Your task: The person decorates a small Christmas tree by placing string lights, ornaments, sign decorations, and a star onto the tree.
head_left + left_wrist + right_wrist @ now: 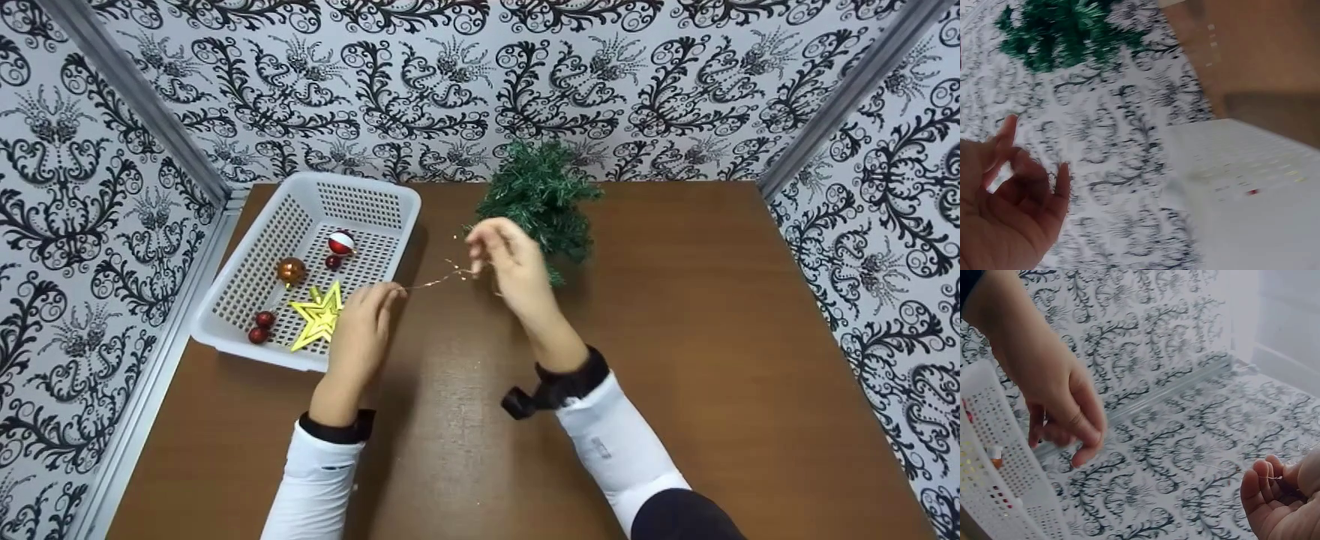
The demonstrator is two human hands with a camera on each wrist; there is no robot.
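Observation:
A thin wire string of tiny fairy lights (442,280) stretches between the two hands above the table. My left hand (364,330), beside the basket's near right side, pinches one end of it. Its thumb and forefinger meet in a loop in the left wrist view. My right hand (514,266) holds the other part between curled fingers, and the wire (1230,469) shows crossing those fingers in the right wrist view. Just behind the right hand stands a small green tinsel Christmas tree (544,195), its lower left partly hidden by that hand.
At the left, a white perforated plastic basket (411,206) holds a yellow star (319,319), an orange bauble (291,271), a red-and-white bauble (341,242) and several small red balls (259,334). Patterned walls (450,97) enclose the brown table (697,337) at back and sides.

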